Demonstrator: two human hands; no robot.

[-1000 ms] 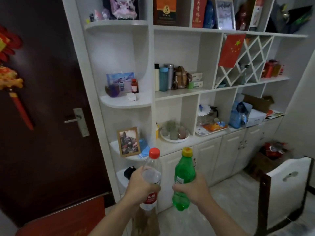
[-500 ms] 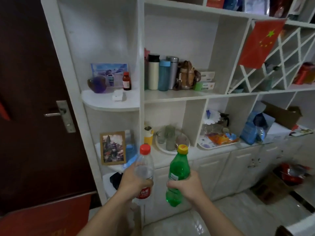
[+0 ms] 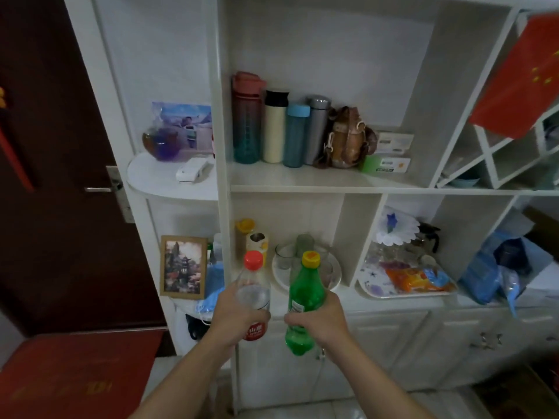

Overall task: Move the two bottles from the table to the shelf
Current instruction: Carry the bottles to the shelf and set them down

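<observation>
My left hand (image 3: 234,313) grips a clear bottle (image 3: 253,290) with a red cap and red label around its middle. My right hand (image 3: 322,320) grips a green bottle (image 3: 304,300) with a yellow cap. Both bottles are upright, side by side, held in the air in front of the white shelf unit (image 3: 302,184). They hang level with its lower compartment, just before the counter ledge. The lower halves of both bottles are partly covered by my fingers.
The middle shelf holds several flasks (image 3: 273,128), a brown bag (image 3: 348,139) and small boxes (image 3: 390,154). Below stand a plate with glasses (image 3: 282,272), a yellow jar (image 3: 257,241) and a tray of snacks (image 3: 405,279). A framed picture (image 3: 183,267) and dark door (image 3: 57,176) are at left.
The shelf unit has grown larger and nearer in view. Both hands kept the bottles upright and carried them closer to the lower compartment.
</observation>
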